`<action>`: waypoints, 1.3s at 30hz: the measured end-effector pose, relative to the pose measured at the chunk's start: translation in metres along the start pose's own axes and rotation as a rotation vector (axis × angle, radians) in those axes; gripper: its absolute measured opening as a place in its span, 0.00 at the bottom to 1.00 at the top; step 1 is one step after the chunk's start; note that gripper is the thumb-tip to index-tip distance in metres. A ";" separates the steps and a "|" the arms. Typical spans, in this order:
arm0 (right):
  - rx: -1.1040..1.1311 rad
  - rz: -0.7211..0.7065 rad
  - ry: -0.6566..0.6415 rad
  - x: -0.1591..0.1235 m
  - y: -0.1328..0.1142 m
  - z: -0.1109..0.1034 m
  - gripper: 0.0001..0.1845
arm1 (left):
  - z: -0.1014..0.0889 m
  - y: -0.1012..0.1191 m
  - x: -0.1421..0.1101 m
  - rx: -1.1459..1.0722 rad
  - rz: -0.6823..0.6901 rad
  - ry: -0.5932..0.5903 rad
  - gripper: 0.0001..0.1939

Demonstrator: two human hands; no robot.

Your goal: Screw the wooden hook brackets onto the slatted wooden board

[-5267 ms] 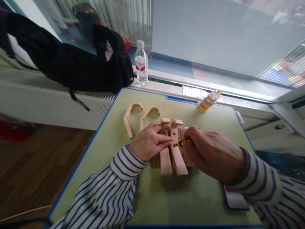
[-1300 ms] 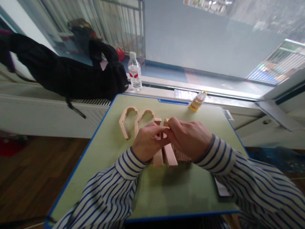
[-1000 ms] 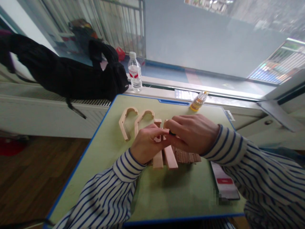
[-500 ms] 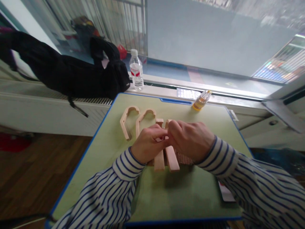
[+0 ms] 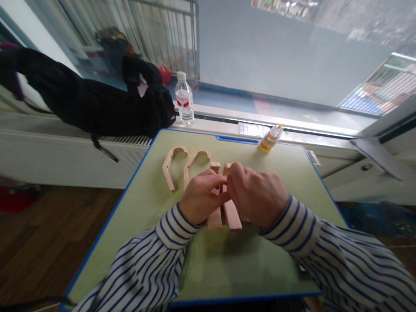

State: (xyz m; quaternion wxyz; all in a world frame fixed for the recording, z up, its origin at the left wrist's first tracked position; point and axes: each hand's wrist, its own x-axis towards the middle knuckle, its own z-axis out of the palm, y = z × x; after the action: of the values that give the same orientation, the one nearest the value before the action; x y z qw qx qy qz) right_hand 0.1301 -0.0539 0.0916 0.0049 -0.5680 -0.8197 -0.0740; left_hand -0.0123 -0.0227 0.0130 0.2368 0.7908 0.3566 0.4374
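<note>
My left hand (image 5: 200, 196) and my right hand (image 5: 260, 196) meet over the middle of the table, fingertips touching. Both are closed, and whatever they pinch is hidden between the fingers. Under them lie two straight wooden bars (image 5: 232, 216), side by side, their near ends showing below the hands. The far ends of wooden pieces (image 5: 215, 165) stick out beyond the fingers. Left of my hands are two curved, hook-shaped wooden pieces; the outer hook (image 5: 167, 170) shows whole, while my left hand partly covers the inner hook (image 5: 191, 163).
The light green table (image 5: 130, 242) has a blue rim. A small clear bottle with yellow contents (image 5: 269, 139) lies tilted at its back right. Behind the table, a water bottle (image 5: 184, 106) and a black bag (image 5: 107, 104) stand on the window ledge.
My right hand and forearm have shifted slightly, and the sleeve now covers most of the white card at the right. Both hands stay together; the whole view has moved a little.
</note>
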 end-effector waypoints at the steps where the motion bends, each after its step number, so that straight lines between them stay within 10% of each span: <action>1: 0.023 -0.030 -0.005 0.001 0.004 -0.003 0.15 | 0.000 0.000 0.000 0.006 -0.005 0.004 0.05; 11: 0.059 -0.419 -0.094 0.018 0.026 -0.009 0.15 | 0.000 -0.005 -0.001 -0.024 -0.025 -0.021 0.06; 29: -0.058 0.020 0.102 -0.003 -0.004 0.011 0.12 | -0.003 -0.008 -0.001 -0.157 -0.026 -0.173 0.08; 39: 0.020 0.012 0.011 0.000 0.001 0.001 0.13 | -0.004 0.000 0.002 -0.008 0.033 -0.023 0.06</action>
State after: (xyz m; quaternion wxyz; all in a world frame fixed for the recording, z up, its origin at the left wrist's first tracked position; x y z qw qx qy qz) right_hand 0.1307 -0.0538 0.0909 0.0154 -0.5725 -0.8169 -0.0689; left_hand -0.0149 -0.0212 0.0157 0.2369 0.8008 0.3387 0.4335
